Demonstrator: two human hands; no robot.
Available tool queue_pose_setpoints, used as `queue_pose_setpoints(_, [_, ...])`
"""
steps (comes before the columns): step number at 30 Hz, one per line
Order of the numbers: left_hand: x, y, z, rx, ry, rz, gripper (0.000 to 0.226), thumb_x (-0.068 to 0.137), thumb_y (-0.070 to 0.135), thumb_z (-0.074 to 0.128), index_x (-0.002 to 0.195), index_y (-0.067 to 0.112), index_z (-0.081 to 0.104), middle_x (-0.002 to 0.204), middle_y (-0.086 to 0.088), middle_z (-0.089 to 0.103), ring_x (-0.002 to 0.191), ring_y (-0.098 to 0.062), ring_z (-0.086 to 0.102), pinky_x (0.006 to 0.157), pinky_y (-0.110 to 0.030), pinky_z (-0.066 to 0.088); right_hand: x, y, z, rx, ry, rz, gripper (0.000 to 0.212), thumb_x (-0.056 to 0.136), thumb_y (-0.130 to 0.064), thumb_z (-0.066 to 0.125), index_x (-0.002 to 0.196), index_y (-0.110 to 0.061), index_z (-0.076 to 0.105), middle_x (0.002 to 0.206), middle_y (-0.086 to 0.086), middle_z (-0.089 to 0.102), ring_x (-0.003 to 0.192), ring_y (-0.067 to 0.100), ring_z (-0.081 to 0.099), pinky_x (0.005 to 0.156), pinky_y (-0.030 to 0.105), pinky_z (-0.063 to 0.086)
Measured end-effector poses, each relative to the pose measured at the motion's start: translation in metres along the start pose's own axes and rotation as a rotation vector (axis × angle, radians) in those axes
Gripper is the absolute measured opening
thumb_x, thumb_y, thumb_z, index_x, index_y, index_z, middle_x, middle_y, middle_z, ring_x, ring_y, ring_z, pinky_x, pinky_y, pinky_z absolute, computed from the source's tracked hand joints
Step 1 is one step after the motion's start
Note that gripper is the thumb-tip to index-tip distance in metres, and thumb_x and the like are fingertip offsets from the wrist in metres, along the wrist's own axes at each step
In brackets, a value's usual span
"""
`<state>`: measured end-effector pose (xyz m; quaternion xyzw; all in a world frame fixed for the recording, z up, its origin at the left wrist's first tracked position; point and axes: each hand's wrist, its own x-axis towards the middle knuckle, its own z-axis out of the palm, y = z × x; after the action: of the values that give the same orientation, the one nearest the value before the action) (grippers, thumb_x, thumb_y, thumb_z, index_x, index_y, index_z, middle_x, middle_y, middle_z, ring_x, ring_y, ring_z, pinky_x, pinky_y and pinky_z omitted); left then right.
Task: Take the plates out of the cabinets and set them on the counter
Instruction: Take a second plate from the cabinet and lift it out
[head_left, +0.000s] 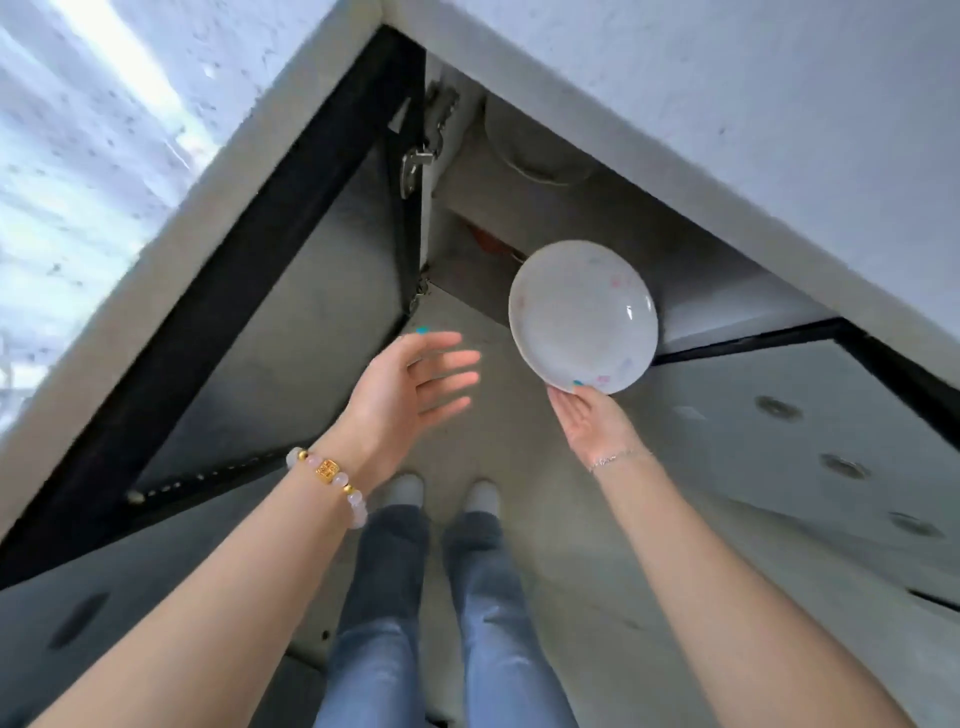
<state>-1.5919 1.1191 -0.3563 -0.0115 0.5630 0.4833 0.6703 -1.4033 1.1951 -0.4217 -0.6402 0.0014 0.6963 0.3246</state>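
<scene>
The right hand (592, 415) pinches the plate (582, 317) by its lower rim, just outside the open cabinet (457, 176). The left hand (410, 384) is open and empty. Next, probably: raise the plate onto the table (753, 93).

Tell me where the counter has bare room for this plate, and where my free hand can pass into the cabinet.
The counter shows bare above the open cabinet. The left hand can pass between the hinged door and the plate held by the right hand. The upper shelf is crowded by a white dish.
</scene>
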Motion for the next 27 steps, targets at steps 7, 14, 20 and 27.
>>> queue_pose_setpoints(7, [-0.088,0.026,0.001,0.056,-0.025,0.078,0.034,0.099,0.031,0.032,0.103,0.015,0.062,0.093,-0.002,0.071,0.084,-0.017,0.066,0.080,-0.035,0.051,-0.110,0.034,-0.023,0.007,-0.018,0.047,0.023,0.091,0.010,0.046,0.111,0.002,0.052,0.096,0.018,0.062,0.102,0.029,0.059,0.089,0.036,0.045])
queue_pose_setpoints(14, [-0.143,0.056,0.011,0.048,-0.060,0.199,0.032,0.098,0.031,0.035,0.103,0.015,0.063,0.093,-0.001,0.072,0.090,-0.018,0.067,0.081,-0.036,0.051,-0.194,0.018,-0.035,-0.021,-0.074,-0.104,0.011,0.091,0.009,0.048,0.089,0.005,0.057,0.090,0.020,0.063,0.087,0.027,0.063,0.086,0.036,0.051])
queue_pose_setpoints(20, [-0.168,0.065,0.036,0.073,-0.111,0.205,0.033,0.099,0.029,0.033,0.105,0.013,0.061,0.105,-0.006,0.068,0.097,-0.021,0.064,0.081,-0.037,0.050,-0.243,-0.005,-0.046,-0.028,-0.150,-0.231,0.011,0.091,0.008,0.048,0.095,0.007,0.058,0.095,0.020,0.066,0.088,0.027,0.066,0.068,0.029,0.060])
queue_pose_setpoints(27, [-0.180,0.094,0.066,0.075,-0.210,0.268,0.031,0.098,0.025,0.034,0.107,0.011,0.060,0.108,-0.009,0.067,0.099,-0.024,0.064,0.084,-0.039,0.050,-0.278,-0.036,-0.038,-0.101,-0.142,-0.423,0.012,0.091,0.004,0.049,0.090,0.006,0.061,0.087,0.020,0.067,0.080,0.026,0.068,0.069,0.028,0.060])
